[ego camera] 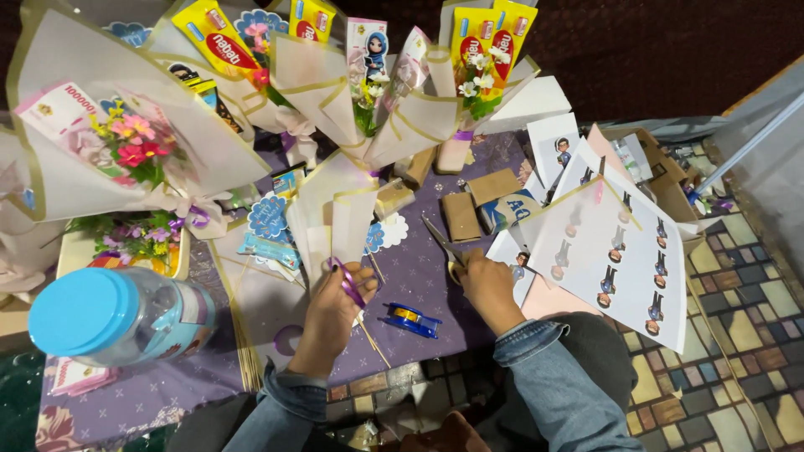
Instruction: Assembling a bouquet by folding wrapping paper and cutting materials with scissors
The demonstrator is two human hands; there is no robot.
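The left hand (335, 305) pinches a purple ribbon (350, 285) against the cream wrapping paper (339, 222), apparently to keep the folds gathered. The right hand (486, 285) closes around scissors (440, 241), blades pointing away. A blue tape dispenser (410, 320) sits between them near the purple cloth's (419, 268) front edge.

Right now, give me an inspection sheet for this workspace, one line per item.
Surface: purple patterned cloth, crowded.
Job's things: purple ribbon and wrapped bouquet at left hand; scissors in right hand.
Clutter: blue tape dispenser, blue-lidded jar, finished bouquets, sticker sheets, wooden skewers.
Grippers: both hands closed on their items.
Cables: nothing seen.
Surroundings: tiled floor, cardboard box.
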